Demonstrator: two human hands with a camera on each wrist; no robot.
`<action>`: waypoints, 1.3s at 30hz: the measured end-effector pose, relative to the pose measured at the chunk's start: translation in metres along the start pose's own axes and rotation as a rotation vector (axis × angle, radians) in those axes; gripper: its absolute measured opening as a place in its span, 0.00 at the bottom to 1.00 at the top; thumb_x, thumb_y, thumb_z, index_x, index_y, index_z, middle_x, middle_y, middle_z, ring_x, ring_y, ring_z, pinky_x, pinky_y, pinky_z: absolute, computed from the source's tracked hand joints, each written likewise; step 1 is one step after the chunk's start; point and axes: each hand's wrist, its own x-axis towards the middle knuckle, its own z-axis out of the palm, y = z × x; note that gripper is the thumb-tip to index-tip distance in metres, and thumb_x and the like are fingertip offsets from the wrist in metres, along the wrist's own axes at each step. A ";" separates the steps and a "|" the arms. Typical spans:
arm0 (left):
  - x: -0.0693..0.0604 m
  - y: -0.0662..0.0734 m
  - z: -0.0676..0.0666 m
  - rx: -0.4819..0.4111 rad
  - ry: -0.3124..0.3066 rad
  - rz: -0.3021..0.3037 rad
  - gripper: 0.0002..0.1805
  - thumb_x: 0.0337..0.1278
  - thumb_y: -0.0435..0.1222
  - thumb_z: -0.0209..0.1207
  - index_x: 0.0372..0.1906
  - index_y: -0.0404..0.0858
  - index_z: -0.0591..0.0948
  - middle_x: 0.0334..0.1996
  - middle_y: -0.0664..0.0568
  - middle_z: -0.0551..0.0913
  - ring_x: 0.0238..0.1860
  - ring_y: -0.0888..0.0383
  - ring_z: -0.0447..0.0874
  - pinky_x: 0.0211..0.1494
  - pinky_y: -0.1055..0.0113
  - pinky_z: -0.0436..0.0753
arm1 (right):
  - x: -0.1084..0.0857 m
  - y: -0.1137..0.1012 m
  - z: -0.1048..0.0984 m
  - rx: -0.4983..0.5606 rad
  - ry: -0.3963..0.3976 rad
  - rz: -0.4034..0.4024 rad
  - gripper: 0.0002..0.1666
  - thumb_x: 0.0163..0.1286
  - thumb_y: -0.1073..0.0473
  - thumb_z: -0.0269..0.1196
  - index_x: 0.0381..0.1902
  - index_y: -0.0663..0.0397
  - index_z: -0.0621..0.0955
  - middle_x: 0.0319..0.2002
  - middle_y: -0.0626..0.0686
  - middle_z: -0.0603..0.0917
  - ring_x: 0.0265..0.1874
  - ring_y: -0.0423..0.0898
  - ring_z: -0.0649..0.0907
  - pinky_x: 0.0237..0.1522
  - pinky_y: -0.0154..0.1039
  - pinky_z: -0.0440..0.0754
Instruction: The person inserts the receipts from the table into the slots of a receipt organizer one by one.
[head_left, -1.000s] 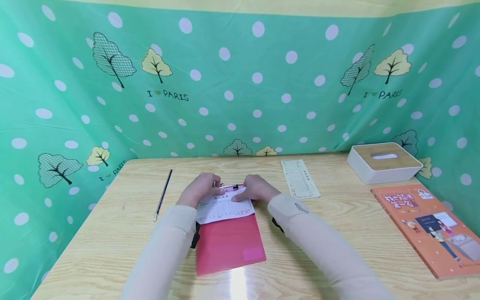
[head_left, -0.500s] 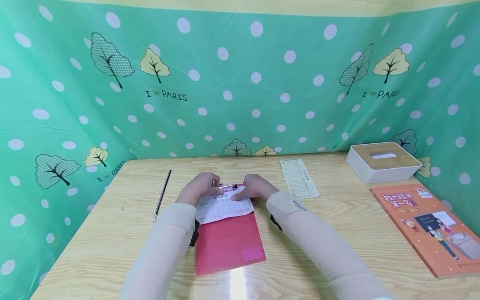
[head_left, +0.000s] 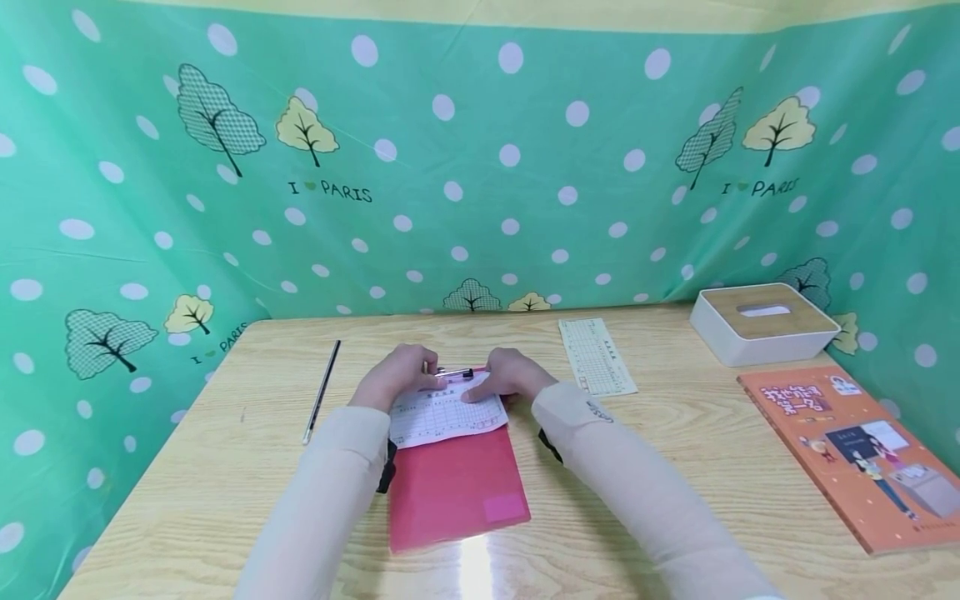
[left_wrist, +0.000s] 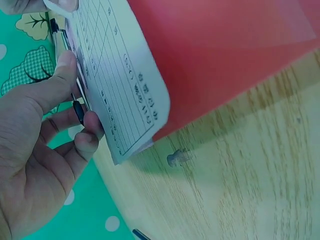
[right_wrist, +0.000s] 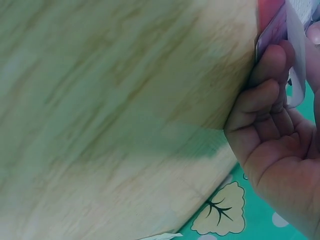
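Wood-grained table (head_left: 225, 467), laid with things
A red folder (head_left: 457, 492) is laid centrally; a pencil (head_left: 322, 392) is placed to its left; a printed slip (head_left: 597, 357), tissue box (head_left: 757, 333) and orange book (head_left: 847, 458) are set to its right

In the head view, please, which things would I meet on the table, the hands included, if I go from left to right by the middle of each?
Dark pencil, left hand, metal clip, right hand, pale printed slip, tissue box, orange book.
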 end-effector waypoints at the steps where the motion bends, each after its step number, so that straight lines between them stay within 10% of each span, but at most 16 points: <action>1: 0.000 0.000 0.000 -0.002 0.000 -0.002 0.12 0.62 0.37 0.69 0.26 0.39 0.78 0.26 0.50 0.77 0.30 0.56 0.72 0.36 0.64 0.71 | 0.000 0.000 0.000 0.002 0.000 0.002 0.28 0.58 0.44 0.78 0.23 0.52 0.71 0.21 0.49 0.72 0.21 0.43 0.72 0.25 0.35 0.69; 19: -0.001 -0.001 -0.002 -0.012 -0.001 -0.007 0.12 0.62 0.37 0.69 0.26 0.39 0.79 0.28 0.49 0.78 0.31 0.55 0.73 0.38 0.63 0.71 | -0.005 -0.001 0.000 0.046 0.009 0.003 0.26 0.58 0.45 0.77 0.31 0.56 0.74 0.26 0.51 0.75 0.24 0.44 0.75 0.28 0.36 0.72; 39: -0.002 0.000 -0.001 0.023 0.012 0.014 0.14 0.62 0.37 0.69 0.26 0.39 0.77 0.25 0.50 0.75 0.30 0.55 0.71 0.37 0.63 0.70 | -0.001 -0.001 0.002 0.062 0.021 0.014 0.29 0.62 0.44 0.75 0.16 0.52 0.72 0.12 0.48 0.70 0.10 0.42 0.74 0.15 0.32 0.71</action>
